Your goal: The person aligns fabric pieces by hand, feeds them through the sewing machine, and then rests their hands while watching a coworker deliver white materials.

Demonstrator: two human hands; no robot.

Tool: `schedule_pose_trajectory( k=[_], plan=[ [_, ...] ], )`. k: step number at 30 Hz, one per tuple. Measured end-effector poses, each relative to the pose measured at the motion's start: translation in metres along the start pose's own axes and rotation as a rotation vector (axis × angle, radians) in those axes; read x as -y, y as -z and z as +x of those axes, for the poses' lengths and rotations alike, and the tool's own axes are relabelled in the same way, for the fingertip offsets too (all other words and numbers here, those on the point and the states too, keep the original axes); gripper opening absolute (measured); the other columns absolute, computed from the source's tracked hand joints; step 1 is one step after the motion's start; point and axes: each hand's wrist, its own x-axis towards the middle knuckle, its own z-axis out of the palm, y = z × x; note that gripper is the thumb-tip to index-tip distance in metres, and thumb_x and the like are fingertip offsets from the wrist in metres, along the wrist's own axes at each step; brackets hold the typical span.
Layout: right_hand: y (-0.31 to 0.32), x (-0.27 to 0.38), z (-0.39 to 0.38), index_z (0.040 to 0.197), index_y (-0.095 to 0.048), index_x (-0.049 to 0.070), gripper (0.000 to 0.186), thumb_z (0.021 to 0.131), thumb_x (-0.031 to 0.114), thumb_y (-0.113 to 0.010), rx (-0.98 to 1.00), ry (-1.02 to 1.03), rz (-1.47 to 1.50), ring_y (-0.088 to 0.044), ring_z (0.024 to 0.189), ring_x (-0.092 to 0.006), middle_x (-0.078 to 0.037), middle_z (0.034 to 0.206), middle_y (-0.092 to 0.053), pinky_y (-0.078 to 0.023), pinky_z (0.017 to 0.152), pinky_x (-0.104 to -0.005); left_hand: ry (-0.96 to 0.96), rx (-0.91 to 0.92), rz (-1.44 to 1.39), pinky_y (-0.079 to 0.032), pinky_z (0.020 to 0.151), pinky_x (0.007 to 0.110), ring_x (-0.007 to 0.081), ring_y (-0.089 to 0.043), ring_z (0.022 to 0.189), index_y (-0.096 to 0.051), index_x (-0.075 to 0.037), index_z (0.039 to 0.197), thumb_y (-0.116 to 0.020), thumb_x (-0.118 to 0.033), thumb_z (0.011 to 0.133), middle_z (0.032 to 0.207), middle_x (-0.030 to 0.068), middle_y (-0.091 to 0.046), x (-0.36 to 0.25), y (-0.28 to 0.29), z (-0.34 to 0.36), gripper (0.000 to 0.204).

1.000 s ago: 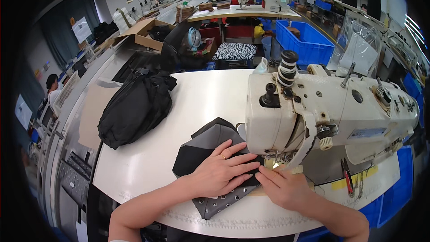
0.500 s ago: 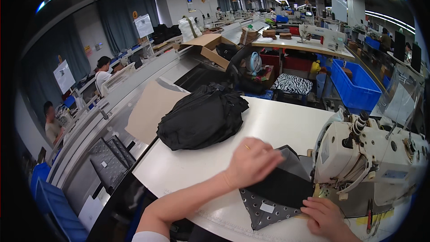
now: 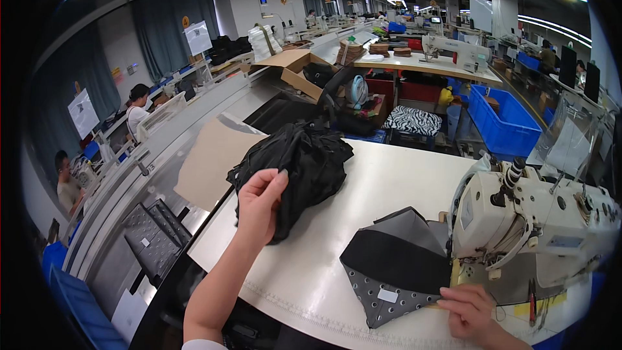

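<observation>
My left hand has thumb and fingers closed on the near edge of a crumpled black fabric bundle at the table's back left. A fabric piece in black and grey, with silver dots and a small white label, lies flat left of the white sewing machine. My right hand grips its near right corner, fingers curled, just below the machine's needle area. Red-handled snips lie to the right on the white table.
A beige sheet and dark dotted pieces are at the left. Behind are an open cardboard box, a zebra-patterned seat and a blue crate. Two people sit at far-left stations.
My left hand has left the dotted piece, moved left and taken hold of the black bundle, lifting its near part. The view has swung leftward. My right hand remains at the dotted piece.
</observation>
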Motion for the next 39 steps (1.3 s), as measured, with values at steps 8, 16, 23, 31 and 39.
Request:
schedule_pose_trajectory(
  k=[8,16,23,31,39],
  plan=[
    [-0.055,0.070,0.093,0.141,-0.041,-0.001,0.059,0.089,0.004,-0.067,-0.119,-0.515,0.979,-0.058,0.112,-0.0214,-0.015,0.131,-0.051,-0.051,0.093,-0.0324,0.308,0.464,-0.033,-0.047,0.076,0.019,0.0037,-0.057,0.084,-0.067,-0.002,0.103,-0.061,-0.009,0.097,0.094,-0.0028,-0.063,0.028,-0.016,-0.091,0.011],
    [-0.063,0.070,0.094,0.108,-0.067,0.002,0.023,0.085,-0.002,-0.069,-0.260,-0.492,0.661,-0.060,0.071,-0.0131,-0.008,0.090,-0.059,-0.050,0.060,-0.0243,0.078,0.312,0.147,-0.044,0.079,0.019,0.0031,-0.055,0.087,-0.065,-0.001,0.097,-0.061,-0.010,0.098,0.092,-0.0024,-0.062,0.024,-0.017,-0.111,0.010],
    [-0.073,0.065,0.044,0.109,-0.066,0.002,0.028,0.082,-0.007,-0.063,-0.138,-0.456,0.449,-0.056,0.063,-0.0149,-0.009,0.086,-0.057,-0.046,0.054,-0.0261,-0.622,-0.102,0.958,-0.047,0.082,0.031,0.0194,-0.056,0.102,-0.061,-0.002,0.110,-0.077,-0.015,0.083,0.115,0.0119,-0.059,0.021,0.034,-0.087,0.034],
    [-0.078,0.068,0.049,0.101,-0.061,-0.001,0.026,0.078,-0.011,-0.057,-0.115,-0.419,0.517,-0.055,0.065,-0.0200,-0.011,0.082,-0.056,-0.044,0.059,-0.0285,-0.002,0.062,0.691,-0.049,0.075,0.024,0.0087,-0.060,0.081,-0.056,0.004,0.120,-0.071,-0.020,0.090,0.093,0.0056,-0.067,0.048,0.081,-0.040,0.041],
    [-0.087,0.057,0.037,0.101,-0.060,0.000,0.025,0.078,-0.008,-0.058,-0.115,-0.430,0.485,-0.054,0.060,-0.0240,-0.012,0.079,-0.055,-0.044,0.054,-0.0319,-0.323,0.230,0.619,-0.049,0.088,0.026,0.0123,-0.062,0.097,-0.059,0.001,0.124,-0.060,-0.009,0.094,0.110,0.0080,-0.067,-0.048,0.039,0.077,0.032]
  ],
)
